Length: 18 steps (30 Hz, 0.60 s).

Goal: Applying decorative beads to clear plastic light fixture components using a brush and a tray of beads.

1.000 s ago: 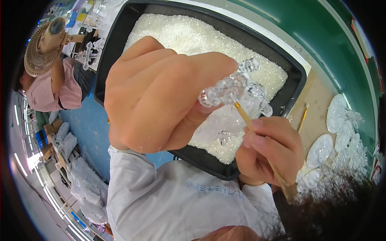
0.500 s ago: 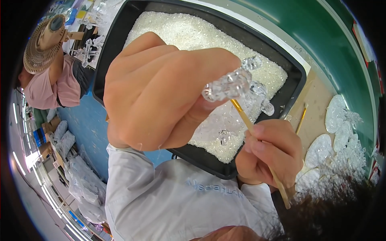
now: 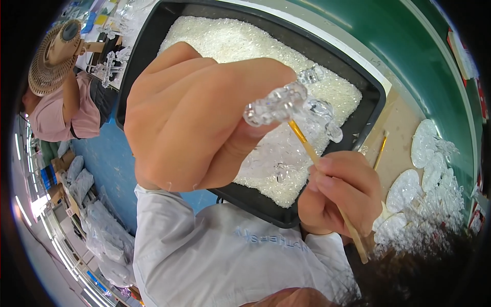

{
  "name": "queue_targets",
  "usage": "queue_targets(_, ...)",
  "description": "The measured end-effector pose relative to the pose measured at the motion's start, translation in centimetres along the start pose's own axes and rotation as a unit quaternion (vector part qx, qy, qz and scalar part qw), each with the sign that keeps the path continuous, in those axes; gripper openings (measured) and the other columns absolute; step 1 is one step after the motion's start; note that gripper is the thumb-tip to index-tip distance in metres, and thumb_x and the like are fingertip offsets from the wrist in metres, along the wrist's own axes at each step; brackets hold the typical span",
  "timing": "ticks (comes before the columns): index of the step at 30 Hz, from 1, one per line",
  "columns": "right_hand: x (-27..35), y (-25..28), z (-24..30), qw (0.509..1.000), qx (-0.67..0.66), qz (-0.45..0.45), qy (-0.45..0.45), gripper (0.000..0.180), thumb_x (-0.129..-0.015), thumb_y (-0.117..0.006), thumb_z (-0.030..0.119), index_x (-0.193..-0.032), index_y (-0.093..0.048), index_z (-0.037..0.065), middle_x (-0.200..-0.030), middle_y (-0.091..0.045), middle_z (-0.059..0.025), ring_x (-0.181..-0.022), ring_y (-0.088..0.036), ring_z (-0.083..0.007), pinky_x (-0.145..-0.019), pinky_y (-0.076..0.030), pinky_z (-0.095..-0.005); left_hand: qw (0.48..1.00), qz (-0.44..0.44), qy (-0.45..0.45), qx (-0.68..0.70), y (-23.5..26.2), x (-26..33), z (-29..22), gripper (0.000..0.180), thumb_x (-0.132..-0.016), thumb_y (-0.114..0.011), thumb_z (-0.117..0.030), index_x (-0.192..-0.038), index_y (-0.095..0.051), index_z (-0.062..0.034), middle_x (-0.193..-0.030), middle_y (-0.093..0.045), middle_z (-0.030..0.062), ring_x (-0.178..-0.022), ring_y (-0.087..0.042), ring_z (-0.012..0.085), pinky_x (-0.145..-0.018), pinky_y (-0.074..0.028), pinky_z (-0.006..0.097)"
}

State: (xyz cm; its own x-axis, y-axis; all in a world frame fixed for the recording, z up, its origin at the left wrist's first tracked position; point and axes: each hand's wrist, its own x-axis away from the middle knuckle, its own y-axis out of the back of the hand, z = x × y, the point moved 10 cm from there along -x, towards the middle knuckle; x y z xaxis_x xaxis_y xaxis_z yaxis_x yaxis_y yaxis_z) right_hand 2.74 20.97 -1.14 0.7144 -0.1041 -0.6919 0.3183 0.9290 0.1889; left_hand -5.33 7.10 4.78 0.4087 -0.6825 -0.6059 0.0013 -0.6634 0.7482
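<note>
Pinched in the fingers of my left hand point(image 3: 189, 117) is a clear, knobbly plastic figurine point(image 3: 279, 105), held up above a black tray point(image 3: 245, 204). My right hand point(image 3: 342, 192) grips a thin paintbrush point(image 3: 307, 146) with a wooden handle and a golden ferrule. The brush's tip end meets the underside of the figurine, and its bristles are hidden there. White glittery granules point(image 3: 225, 30) fill much of the tray below. Part of a clear piece point(image 3: 322, 110) shows just beyond the figurine; whether it joins the figurine I cannot tell.
Another brush point(image 3: 381, 151) lies on the tan surface right of the tray. Beside it are several clear oval pieces point(image 3: 404, 190) and a heap of clear parts point(image 3: 442, 199). At the far left a person in a pink top point(image 3: 64, 112) sits near a beige fan point(image 3: 53, 59).
Both hands, with the figurine and brush, have shifted slightly left in view. The tray has also shifted slightly left. My grip on both things stays the same.
</note>
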Motion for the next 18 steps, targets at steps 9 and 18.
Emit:
queue_targets(9, 0.28, 0.28, 0.05, 0.999, -0.013, -0.029, 0.010, 0.018, -0.084, -0.071, -0.001, -0.100, -0.064, 0.002, -0.091, -0.068, -0.0202, -0.062, -0.065, -0.0245, -0.053, -0.054, -0.0305, 1.000, -0.009, 0.014, -0.017, 0.16, -0.05, 0.10, 0.035, -0.099, -0.062, -0.017, -0.100, -0.060, 0.0175, -0.090, -0.072, 0.0234, -0.058, -0.051, 0.0205, -0.051, -0.040, 0.032)
queue_targets(18, 0.44, 0.80, 0.30, 1.000, 0.007, -0.029, 0.010, 0.019, -0.082, -0.064, -0.008, -0.099, -0.062, 0.001, -0.090, -0.066, -0.0202, -0.062, -0.064, -0.0244, -0.053, -0.054, -0.0303, 0.999, -0.017, 0.025, -0.013, 0.26, 0.05, 0.06, 0.040, -0.100, -0.063, -0.023, -0.102, -0.061, 0.0169, -0.088, -0.072, 0.0214, -0.059, -0.051, 0.0209, -0.050, -0.039, 0.033)
